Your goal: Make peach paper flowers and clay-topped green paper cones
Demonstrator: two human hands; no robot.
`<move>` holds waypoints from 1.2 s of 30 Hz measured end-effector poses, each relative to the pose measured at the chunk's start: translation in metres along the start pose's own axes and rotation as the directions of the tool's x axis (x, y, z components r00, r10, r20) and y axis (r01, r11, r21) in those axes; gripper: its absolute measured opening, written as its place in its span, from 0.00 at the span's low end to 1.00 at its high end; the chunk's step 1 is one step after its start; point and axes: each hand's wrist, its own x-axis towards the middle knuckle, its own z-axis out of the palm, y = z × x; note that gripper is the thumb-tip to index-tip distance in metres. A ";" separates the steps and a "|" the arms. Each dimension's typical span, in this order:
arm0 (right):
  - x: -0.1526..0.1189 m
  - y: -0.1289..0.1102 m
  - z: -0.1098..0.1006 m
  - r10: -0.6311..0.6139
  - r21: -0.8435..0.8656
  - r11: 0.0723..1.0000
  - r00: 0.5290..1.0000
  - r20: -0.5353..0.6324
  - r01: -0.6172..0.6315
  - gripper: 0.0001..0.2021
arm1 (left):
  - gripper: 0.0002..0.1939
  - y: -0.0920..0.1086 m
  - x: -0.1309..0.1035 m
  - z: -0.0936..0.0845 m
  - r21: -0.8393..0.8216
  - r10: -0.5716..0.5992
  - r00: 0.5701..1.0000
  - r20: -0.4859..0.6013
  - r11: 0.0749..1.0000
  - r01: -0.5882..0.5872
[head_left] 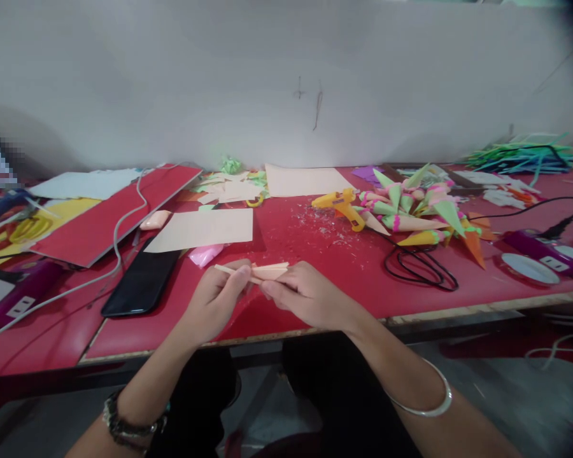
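Both hands meet over the front edge of the red table, pinching a folded piece of cream paper (pixel 270 272) between them. My left hand (pixel 222 289) is closed on its left part, with a thin pale strip sticking out past the fingers. On the other end, my right hand (pixel 308 292) is closed with thumb and fingers pressed on the paper. How the folds run is partly hidden by the fingers. Just beyond my left hand lie a cream paper sheet (pixel 214 229) and a bit of pink paper (pixel 205 254).
A yellow glue gun (pixel 341 205) lies beside a heap of paper cones (pixel 420 207), its black cord (pixel 417 270) coiled nearby. A black phone (pixel 141 286), a red board (pixel 117 213) and a purple power strip (pixel 16 299) are at left. A white dish (pixel 529 269) sits right.
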 end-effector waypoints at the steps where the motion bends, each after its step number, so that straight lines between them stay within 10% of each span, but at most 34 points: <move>1: 0.000 0.000 0.001 -0.027 -0.036 0.999 0.999 -0.019 0.026 0.15 | 0.20 -0.001 0.000 0.001 -0.027 -0.008 1.000 -0.021 1.000 0.008; 10: 0.003 0.004 0.012 -0.084 -0.072 0.995 0.989 -0.119 0.076 0.16 | 0.19 -0.008 0.001 0.003 -0.078 -0.093 0.992 -0.088 0.993 0.087; 22: 0.001 0.000 0.002 0.022 0.282 0.959 0.999 -0.037 -0.011 0.16 | 0.20 0.006 0.000 -0.001 0.133 0.163 0.984 0.071 0.976 -0.172; 36: 0.000 0.008 0.006 -0.255 -0.228 0.951 0.946 -0.202 0.208 0.15 | 0.21 0.010 -0.003 0.020 -0.070 -0.037 0.988 -0.153 0.997 0.026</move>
